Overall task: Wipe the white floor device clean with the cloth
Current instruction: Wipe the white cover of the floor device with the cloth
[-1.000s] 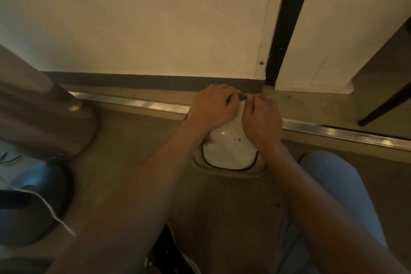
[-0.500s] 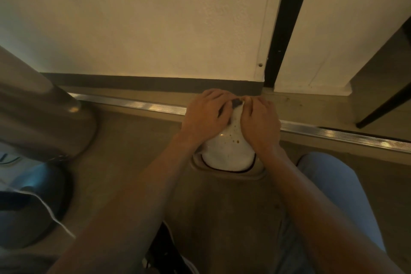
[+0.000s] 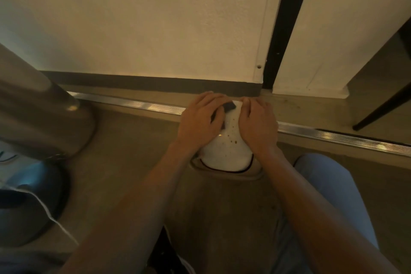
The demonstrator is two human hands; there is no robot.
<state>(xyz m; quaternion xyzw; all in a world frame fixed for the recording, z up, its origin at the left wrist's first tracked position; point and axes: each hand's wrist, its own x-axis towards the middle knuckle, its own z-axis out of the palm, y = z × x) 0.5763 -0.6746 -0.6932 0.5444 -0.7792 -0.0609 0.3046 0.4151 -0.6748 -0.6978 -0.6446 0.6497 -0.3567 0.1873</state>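
The white floor device (image 3: 224,153) is a rounded dome flecked with brown spots, sitting in a beige base on the floor just in front of the metal threshold. My left hand (image 3: 200,120) lies over its upper left side and pinches a small dark cloth (image 3: 229,107), which peeks out between the fingers at the dome's top. My right hand (image 3: 258,127) wraps over the upper right side, fingers curled down the far edge. Both hands hide the dome's far half.
A metal threshold strip (image 3: 138,103) runs along the wall. A steel cylinder (image 3: 37,113) and a dark round base with a white cord (image 3: 49,213) stand at the left. My knee in blue jeans (image 3: 329,184) is at the right, beyond it a black furniture leg (image 3: 382,109).
My left hand has slid a little left and toward me over the dome, so more of the dark cloth and the spotted top shows between the hands. The right hand has barely moved.
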